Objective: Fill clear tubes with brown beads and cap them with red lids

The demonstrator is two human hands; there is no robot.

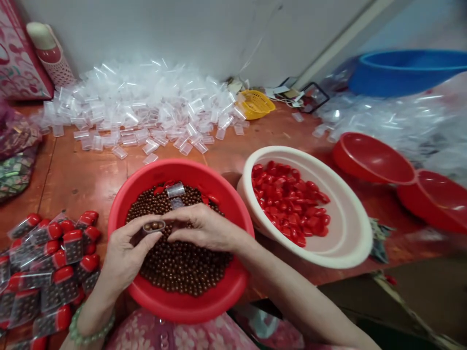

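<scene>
Over the red basin (182,313) of brown beads (197,272), my left hand (126,250) pinches a small clear container (153,225) with brown beads at its mouth. My right hand (204,226) is just right of that container, its thumb and fingers apart; whether a fingertip touches the container is unclear. Two clear containers (175,189) and a few red caps (211,198) lie on the beads behind my hands. To the right, a white basin (346,218) holds many red caps (288,204).
Filled, red-capped containers (47,267) are heaped at the left. Clear containers (146,107) lie piled along the wall, beside a yellow basket (257,104). Two red bowls (375,158) and a blue basin (408,73) stand at the right. A bottle (51,53) stands back left.
</scene>
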